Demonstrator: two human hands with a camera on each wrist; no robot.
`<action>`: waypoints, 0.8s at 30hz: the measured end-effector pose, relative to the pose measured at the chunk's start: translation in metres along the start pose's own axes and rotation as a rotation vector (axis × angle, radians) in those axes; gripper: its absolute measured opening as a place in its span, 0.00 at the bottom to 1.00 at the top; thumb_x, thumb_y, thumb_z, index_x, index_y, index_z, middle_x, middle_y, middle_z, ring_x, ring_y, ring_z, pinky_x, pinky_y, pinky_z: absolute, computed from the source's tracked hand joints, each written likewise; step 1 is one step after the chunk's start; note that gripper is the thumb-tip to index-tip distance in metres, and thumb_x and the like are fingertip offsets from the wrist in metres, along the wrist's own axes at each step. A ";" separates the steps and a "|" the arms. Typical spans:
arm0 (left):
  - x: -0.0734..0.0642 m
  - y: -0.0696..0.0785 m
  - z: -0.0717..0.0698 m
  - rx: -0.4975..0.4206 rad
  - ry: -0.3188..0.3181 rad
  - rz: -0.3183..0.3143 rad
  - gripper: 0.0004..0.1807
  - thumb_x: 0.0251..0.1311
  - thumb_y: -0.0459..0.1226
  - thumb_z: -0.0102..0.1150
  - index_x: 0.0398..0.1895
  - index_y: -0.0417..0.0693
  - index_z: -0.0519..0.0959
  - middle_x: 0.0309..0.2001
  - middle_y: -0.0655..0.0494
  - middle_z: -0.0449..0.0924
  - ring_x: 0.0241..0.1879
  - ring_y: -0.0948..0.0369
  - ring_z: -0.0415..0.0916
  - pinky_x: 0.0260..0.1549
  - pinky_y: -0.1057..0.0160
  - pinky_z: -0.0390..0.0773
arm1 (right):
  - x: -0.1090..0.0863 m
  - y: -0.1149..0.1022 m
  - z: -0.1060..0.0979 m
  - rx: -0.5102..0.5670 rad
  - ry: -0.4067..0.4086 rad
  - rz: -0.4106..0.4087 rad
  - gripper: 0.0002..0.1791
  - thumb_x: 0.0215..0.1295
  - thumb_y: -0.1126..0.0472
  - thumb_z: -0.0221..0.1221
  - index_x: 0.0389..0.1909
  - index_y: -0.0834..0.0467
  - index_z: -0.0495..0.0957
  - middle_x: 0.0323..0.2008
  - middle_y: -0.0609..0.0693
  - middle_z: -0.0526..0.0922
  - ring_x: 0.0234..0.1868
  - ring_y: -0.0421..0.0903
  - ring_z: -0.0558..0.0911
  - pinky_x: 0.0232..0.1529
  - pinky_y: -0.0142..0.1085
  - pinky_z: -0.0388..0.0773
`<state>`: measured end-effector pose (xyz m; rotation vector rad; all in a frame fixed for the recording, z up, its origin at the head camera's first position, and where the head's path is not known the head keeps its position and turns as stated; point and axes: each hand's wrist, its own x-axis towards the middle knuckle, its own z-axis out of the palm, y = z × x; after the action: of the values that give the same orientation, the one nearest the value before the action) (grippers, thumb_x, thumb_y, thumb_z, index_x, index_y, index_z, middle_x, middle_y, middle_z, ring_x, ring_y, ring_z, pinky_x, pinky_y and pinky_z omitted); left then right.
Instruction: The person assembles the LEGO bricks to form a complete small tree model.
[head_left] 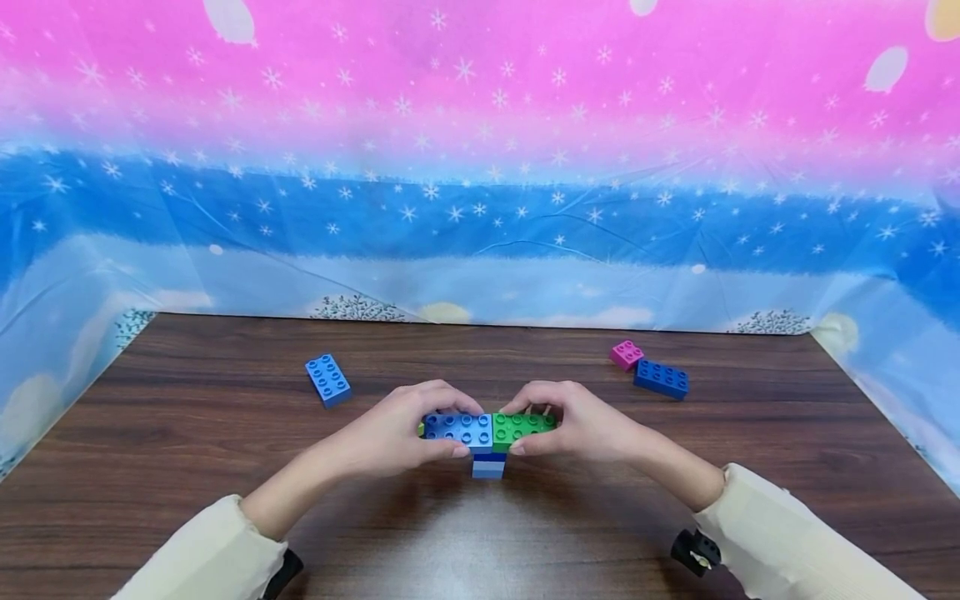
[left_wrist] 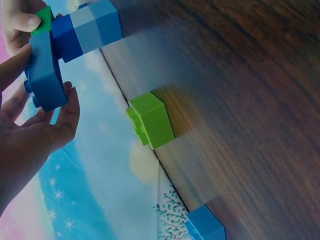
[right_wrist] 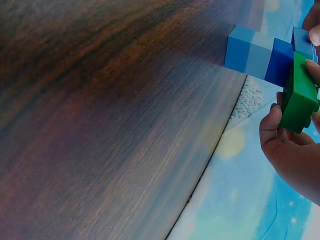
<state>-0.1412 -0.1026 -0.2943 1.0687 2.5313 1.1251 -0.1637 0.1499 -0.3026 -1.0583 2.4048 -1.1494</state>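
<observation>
In the head view my left hand point(head_left: 390, 432) grips a light blue toy brick point(head_left: 459, 442) between thumb and fingers. My right hand point(head_left: 588, 423) holds a green brick point(head_left: 504, 434) the same way, end to end with the blue one. Both bricks lie across the top of a narrow upright column of bricks point(head_left: 488, 470). From the right wrist, that column shows a dark blue brick point(right_wrist: 279, 62) uppermost, a paler blue brick point(right_wrist: 259, 55) in the middle and a blue brick point(right_wrist: 239, 48) on the table. Each top brick juts out sideways past the column.
A lime green brick point(left_wrist: 154, 120) stands on the wooden table point(head_left: 187, 467), mostly hidden behind my left hand in the head view. Farther left lies another light blue brick point(head_left: 327, 381). At the back right, a pink brick point(head_left: 626, 356) sits against a dark blue brick point(head_left: 661, 380). A patterned cloth point(head_left: 480, 225) hangs behind.
</observation>
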 end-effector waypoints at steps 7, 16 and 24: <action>0.001 -0.001 0.002 0.002 0.010 0.002 0.17 0.57 0.37 0.60 0.50 0.45 0.75 0.47 0.54 0.76 0.43 0.63 0.72 0.40 0.66 0.74 | 0.000 0.000 0.000 -0.001 -0.002 0.005 0.17 0.55 0.59 0.64 0.46 0.57 0.77 0.37 0.46 0.78 0.34 0.47 0.73 0.34 0.35 0.73; 0.002 -0.002 0.003 0.009 -0.002 -0.022 0.17 0.58 0.37 0.59 0.51 0.45 0.74 0.47 0.54 0.75 0.43 0.62 0.71 0.40 0.65 0.73 | -0.001 -0.001 0.001 0.004 -0.002 0.010 0.17 0.55 0.58 0.64 0.46 0.57 0.77 0.38 0.47 0.78 0.35 0.49 0.74 0.35 0.35 0.73; 0.003 -0.004 0.004 0.007 0.005 -0.019 0.16 0.59 0.37 0.59 0.51 0.45 0.75 0.47 0.54 0.75 0.42 0.62 0.71 0.38 0.66 0.73 | 0.000 -0.001 0.001 0.004 -0.005 0.012 0.17 0.55 0.58 0.64 0.46 0.57 0.77 0.38 0.47 0.78 0.34 0.49 0.73 0.35 0.35 0.73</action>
<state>-0.1440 -0.1000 -0.2990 1.0428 2.5452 1.1160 -0.1628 0.1496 -0.3024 -1.0434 2.4008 -1.1460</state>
